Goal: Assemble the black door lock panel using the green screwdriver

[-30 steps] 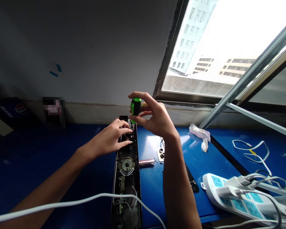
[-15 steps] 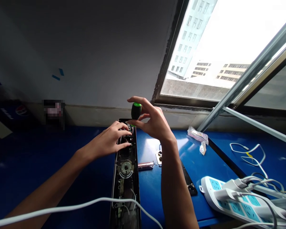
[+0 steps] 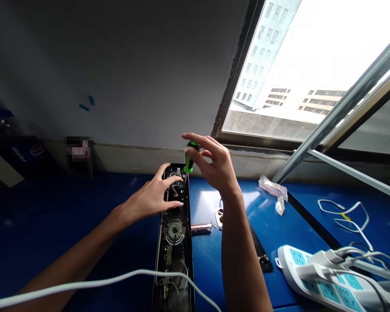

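1. In the head view, we see the right hand (image 3: pixel 219 167) curled around a green-and-black screwdriver (image 3: pixel 188 164), thumb and fingers closed on its handle and the index finger extended above.
2. We find the screwdriver tilted slightly, its shaft pointing down into the far end of a long black housing (image 3: pixel 171 212); whether the tip meets a screw we cannot tell.
3. The left hand (image 3: pixel 151 194) is spread wide, its fingers and thumb reaching across the housing; we cannot tell whether it grips any part.
4. Between its fingers we note a circuit board (image 3: pixel 173 173) and, nearer us, a round metal disc (image 3: pixel 174 231) inside the housing.
5. The housing lies lengthwise on the blue worktop (image 3: pixel 204 260), with a white cable (image 3: pixel 139 272) crossing in front.
6. Just right of it we observe a reddish wrapped cylinder (image 3: pixel 201 229); beyond the right forearm lie a black plate (image 3: pixel 262 255) and a power strip (image 3: pixel 328 289) bearing plugs.
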Action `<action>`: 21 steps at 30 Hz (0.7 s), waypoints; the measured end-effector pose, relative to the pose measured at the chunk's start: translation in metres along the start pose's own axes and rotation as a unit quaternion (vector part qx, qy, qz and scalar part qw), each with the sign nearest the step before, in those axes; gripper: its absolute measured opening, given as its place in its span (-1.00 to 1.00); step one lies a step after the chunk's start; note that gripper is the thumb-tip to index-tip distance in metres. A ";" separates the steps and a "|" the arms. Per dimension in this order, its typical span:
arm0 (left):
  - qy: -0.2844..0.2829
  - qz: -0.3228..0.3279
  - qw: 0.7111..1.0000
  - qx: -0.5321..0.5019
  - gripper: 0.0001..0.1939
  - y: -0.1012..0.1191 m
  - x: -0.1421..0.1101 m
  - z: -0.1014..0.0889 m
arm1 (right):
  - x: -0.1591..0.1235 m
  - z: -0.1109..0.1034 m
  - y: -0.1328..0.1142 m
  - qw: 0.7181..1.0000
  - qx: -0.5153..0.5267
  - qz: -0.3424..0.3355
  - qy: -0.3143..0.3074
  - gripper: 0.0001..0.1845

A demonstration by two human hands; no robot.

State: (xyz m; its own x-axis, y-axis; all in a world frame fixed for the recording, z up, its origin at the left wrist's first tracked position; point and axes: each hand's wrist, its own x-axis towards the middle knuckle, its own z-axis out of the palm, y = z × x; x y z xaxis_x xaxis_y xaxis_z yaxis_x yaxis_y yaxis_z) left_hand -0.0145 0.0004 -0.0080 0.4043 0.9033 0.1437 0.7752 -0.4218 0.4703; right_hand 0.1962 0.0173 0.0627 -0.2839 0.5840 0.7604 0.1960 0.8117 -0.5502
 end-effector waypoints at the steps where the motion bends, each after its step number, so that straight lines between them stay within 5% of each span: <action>1: 0.001 0.006 1.000 -0.002 -0.28 0.000 0.000 0.001 | 0.000 0.000 0.000 1.000 0.023 0.001 -0.016 -0.63; 4: 0.002 0.008 1.000 -0.006 -0.34 0.000 0.001 0.002 | 0.000 0.000 -0.001 0.997 0.072 0.005 -0.041 -0.61; 9: 0.001 0.000 1.000 -0.003 -0.35 0.001 0.002 0.001 | 0.000 0.000 -0.003 0.999 -0.012 -0.018 0.028 -0.75; 15: -0.001 0.012 1.000 -0.011 -0.31 -0.001 0.003 0.001 | -0.001 -0.002 -0.003 0.997 0.072 0.014 -0.036 -0.64; 21: 0.009 0.017 1.000 -0.016 -0.33 -0.003 0.003 0.003 | 0.000 -0.004 -0.001 0.999 -0.027 -0.009 0.025 -0.72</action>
State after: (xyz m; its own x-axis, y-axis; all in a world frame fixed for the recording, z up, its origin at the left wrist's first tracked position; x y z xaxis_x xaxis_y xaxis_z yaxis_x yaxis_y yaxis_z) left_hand -0.0144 0.0039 -0.0116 0.4211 0.8897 0.1765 0.7445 -0.4502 0.4930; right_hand 0.1993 0.0169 0.0646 -0.2403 0.5674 0.7876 0.2420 0.8208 -0.5175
